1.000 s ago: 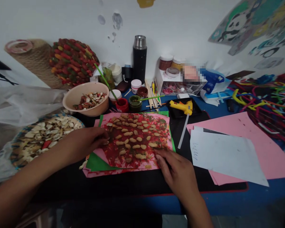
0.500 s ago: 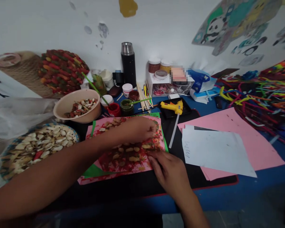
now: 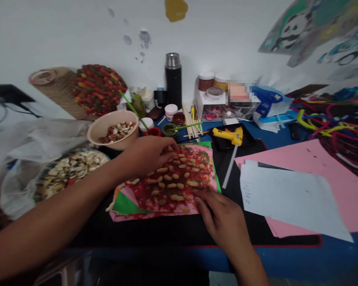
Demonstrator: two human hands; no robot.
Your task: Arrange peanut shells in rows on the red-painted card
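Note:
A pink sheet [image 3: 127, 217] smeared with red and dark paint lies over a green sheet [image 3: 123, 204]. Several whole peanuts [image 3: 176, 197] are spread on the painted area. My left hand [image 3: 153, 155] reaches across from the left, above the sheet's upper left part. Its fingers are bent but apart from the thumb, and nothing shows in them. On the sheet's right edge rests my right hand [image 3: 222, 212], fingers stretched out, with the fingertips touching the painted paper close to a peanut.
To the left stand a beige bowl [image 3: 92, 133] of painted shell pieces and a basket [image 3: 41, 174] of pale shells. Paint jars [image 3: 170, 130], a black thermos [image 3: 173, 85] and a yellow glue gun [image 3: 226, 135] are behind. Pink sheets [image 3: 319, 159] and white paper [image 3: 289, 194] lie right.
My left hand has moved left across the sheet, uncovering peanuts on its upper right part. My right hand stays at the sheet's edge. The view has turned slightly left.

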